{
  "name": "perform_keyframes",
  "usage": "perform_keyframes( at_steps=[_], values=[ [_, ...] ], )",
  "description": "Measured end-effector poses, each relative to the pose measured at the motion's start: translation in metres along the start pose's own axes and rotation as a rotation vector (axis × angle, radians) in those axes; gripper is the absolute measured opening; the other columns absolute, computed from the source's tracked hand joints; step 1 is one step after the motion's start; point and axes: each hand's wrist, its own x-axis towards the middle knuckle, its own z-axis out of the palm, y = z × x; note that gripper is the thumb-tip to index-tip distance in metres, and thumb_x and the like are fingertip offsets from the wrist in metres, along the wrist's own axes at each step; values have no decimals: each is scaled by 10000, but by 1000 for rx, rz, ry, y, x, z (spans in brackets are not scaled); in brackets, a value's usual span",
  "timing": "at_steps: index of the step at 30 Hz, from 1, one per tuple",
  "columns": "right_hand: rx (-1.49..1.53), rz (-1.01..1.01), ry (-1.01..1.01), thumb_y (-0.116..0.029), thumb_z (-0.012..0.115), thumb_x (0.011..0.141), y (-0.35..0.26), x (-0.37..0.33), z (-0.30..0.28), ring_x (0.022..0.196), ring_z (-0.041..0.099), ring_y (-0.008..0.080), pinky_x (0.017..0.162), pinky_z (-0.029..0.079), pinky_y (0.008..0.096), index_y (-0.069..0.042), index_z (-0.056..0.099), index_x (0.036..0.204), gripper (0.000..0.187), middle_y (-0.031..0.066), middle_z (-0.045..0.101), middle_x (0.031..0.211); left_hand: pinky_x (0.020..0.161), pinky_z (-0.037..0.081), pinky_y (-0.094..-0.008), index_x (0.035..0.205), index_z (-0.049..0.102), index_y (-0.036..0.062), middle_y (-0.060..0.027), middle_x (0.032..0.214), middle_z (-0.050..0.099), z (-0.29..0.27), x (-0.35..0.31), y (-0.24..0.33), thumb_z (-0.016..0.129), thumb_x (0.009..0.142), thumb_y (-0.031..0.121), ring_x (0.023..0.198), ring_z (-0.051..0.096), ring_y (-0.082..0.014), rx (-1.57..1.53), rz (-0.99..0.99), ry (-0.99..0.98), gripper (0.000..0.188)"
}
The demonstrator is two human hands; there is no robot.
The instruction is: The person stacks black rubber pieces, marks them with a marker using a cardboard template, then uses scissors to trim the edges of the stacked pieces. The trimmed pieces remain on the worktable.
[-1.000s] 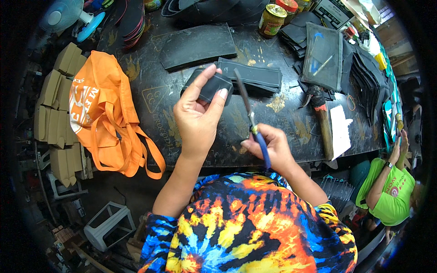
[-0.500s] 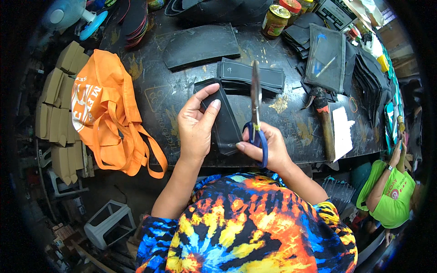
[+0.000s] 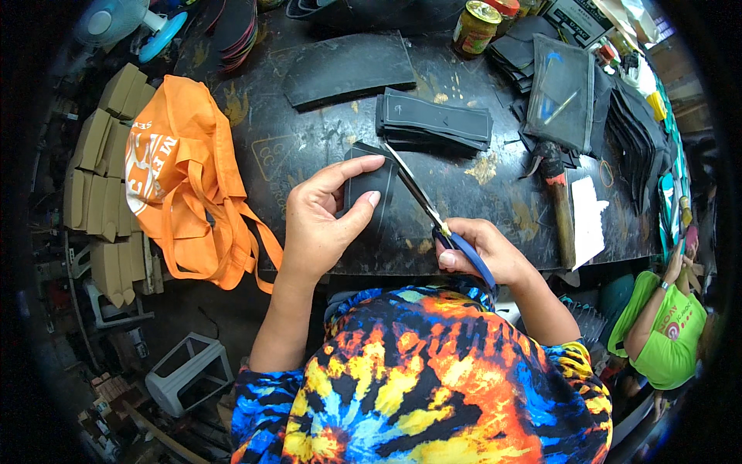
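My left hand (image 3: 323, 218) pinches a black sheet piece (image 3: 372, 184) with pale lines marked on it, thumb on its face and the index finger along its top. In my right hand (image 3: 488, 249) is a pair of scissors (image 3: 422, 195) with blue handles. Its blades slant up to the left along the right edge of the black piece. Whether they are cutting it I cannot tell. Just beyond lies a stack of black strips (image 3: 437, 120) with pale outlines. Behind that stack, a larger black slab (image 3: 349, 71) rests on the dark worktable (image 3: 301, 143).
An orange cloth bag (image 3: 185, 178) hangs over the table's left side, near brown cardboard boxes (image 3: 97, 197). At the right lie a wooden-handled hammer (image 3: 564, 220), white paper (image 3: 589, 224), a mesh pouch (image 3: 558, 93) and black pieces (image 3: 638, 135). A co-worker in green (image 3: 668, 332) is at far right.
The scissors have swung from upright to slanting left, against the black piece's edge. My right hand has moved right and down, off the piece. My left hand has shifted slightly left.
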Motion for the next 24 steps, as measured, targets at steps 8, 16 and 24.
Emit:
perform_keyframes(
  at_steps=[8, 16, 24],
  values=[
    [89, 11, 18, -309, 761, 946, 1, -1, 6, 724, 441, 31, 608, 381, 246, -58, 589, 861, 316, -67, 503, 763, 948, 512, -253, 1286, 667, -41, -86, 1177, 689, 1, -1, 0, 670, 874, -110, 1071, 646, -118, -26, -5, -26, 418],
    [93, 3, 60, -205, 774, 939, -1, -1, 12, 727, 452, 17, 617, 394, 224, -65, 574, 820, 271, -78, 515, 753, 971, 499, -259, 1293, 656, -59, -96, 1196, 687, 1, -1, 0, 665, 877, -109, 1097, 640, -129, -27, -14, -34, 419],
    [220, 24, 214, -263, 758, 946, 7, -11, 0, 704, 588, 48, 628, 482, 224, -77, 614, 882, 244, -37, 606, 763, 1065, 451, -319, 1314, 621, -82, -128, 1283, 661, -49, 23, -7, 648, 901, -55, 1177, 616, -172, -39, 114, 121, 415]
  ],
)
